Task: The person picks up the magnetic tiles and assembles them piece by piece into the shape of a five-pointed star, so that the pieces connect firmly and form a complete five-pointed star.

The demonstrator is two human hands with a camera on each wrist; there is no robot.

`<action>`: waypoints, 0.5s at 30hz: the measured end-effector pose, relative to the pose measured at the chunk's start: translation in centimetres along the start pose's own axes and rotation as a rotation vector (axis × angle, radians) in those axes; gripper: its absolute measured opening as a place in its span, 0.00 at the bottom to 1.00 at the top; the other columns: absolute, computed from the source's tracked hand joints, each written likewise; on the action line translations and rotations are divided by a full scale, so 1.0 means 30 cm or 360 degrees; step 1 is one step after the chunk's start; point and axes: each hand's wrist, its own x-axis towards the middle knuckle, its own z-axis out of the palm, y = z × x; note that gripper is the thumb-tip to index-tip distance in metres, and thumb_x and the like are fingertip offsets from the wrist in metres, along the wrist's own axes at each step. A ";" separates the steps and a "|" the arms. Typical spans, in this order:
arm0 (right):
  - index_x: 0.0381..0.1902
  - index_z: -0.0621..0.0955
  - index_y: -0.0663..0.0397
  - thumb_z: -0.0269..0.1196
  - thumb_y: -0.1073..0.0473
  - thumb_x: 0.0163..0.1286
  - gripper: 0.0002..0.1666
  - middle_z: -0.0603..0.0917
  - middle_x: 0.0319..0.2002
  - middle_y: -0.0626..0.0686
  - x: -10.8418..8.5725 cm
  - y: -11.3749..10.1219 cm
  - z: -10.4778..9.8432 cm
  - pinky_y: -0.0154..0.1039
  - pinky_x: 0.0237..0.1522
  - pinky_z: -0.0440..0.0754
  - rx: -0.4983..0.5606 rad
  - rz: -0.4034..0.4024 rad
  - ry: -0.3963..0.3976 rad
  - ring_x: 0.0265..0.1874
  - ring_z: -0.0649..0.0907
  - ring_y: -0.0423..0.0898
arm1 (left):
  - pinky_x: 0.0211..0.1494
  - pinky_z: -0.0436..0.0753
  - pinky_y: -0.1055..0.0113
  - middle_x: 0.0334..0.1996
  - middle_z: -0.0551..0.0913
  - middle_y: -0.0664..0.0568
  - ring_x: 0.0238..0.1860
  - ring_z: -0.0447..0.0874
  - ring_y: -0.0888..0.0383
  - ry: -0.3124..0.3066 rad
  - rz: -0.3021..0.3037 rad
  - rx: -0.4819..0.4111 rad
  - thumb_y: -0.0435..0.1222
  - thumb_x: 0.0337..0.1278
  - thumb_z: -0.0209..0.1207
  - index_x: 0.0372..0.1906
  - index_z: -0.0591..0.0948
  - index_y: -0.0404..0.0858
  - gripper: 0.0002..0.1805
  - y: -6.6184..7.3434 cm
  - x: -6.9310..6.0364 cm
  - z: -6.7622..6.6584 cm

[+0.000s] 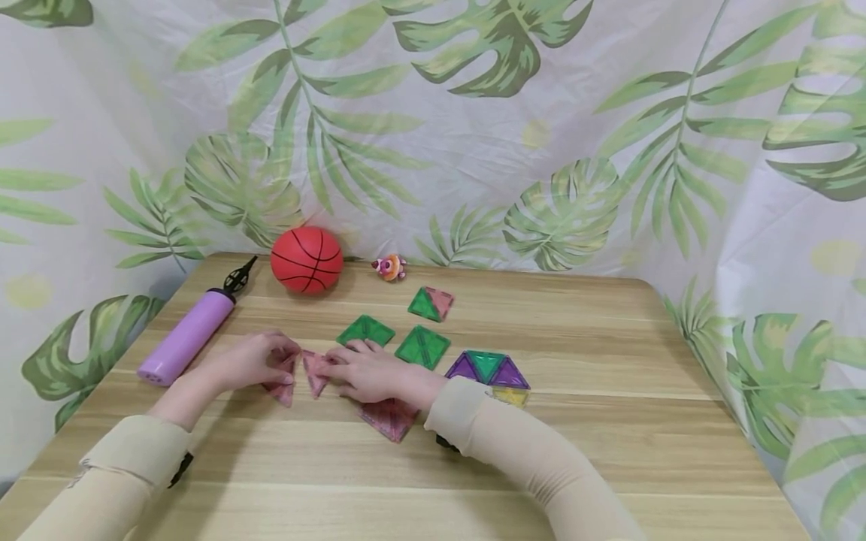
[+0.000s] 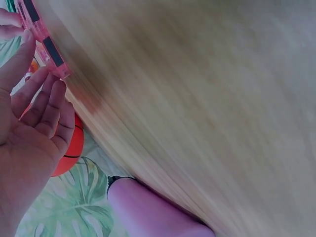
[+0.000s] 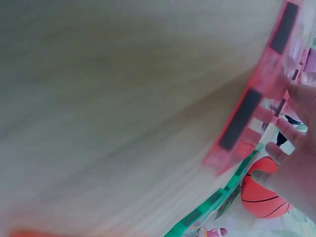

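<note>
Toward the left edge of the wooden table [image 1: 643, 436], the person's left hand [image 1: 253, 362] has its thumb and fingers closed around a pink tile [image 1: 280, 392], pinching it. The right hand [image 1: 379, 372], fingers loosely spread, reaches in from the other side; its index fingertip touches a loose pink triangle [image 1: 314, 371], while the thumb seems clear of it. A gap separates these 2 pieces, so they look not yet joined. Other tiles already lie edge to edge: a pink pair [image 1: 390, 422], nearest the front edge and partly under the right hand; 2 green pairs, the left green pair [image 1: 366, 330] and the right green pair [image 1: 422, 348]; and, closest to the back edge, a green-and-pink square [image 1: 431, 304]. Farther toward the right edge, 2 purple triangles flank a green triangle [image 1: 487, 364], with a yellow tile [image 1: 512, 396] partly hidden by the sleeve [image 1: 467, 413]. These groups lie apart, so any joining between them appears undone. The purple pump [image 1: 189, 338] lies along the left edge, and the red ball [image 1: 307, 260] sits near the back left corner.
</note>
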 end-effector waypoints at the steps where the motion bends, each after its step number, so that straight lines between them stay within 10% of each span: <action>1: 0.72 0.56 0.28 0.49 0.42 0.72 0.32 0.57 0.71 0.42 0.003 -0.002 -0.001 0.50 0.68 0.58 0.0006 0.0004 -0.0002 0.69 0.56 0.48 | 0.48 0.77 0.50 0.42 0.81 0.48 0.44 0.79 0.51 0.0004 -0.0001 -0.0011 0.47 0.44 0.70 0.48 0.81 0.37 0.26 0.002 0.003 0.002; 15: 0.72 0.56 0.27 0.47 0.25 0.62 0.43 0.54 0.72 0.43 0.009 0.000 -0.006 0.51 0.67 0.56 0.0175 0.0005 -0.0041 0.69 0.55 0.48 | 0.48 0.77 0.50 0.39 0.82 0.47 0.42 0.80 0.49 0.0036 -0.0005 -0.0010 0.43 0.42 0.72 0.46 0.80 0.32 0.26 0.015 0.030 0.014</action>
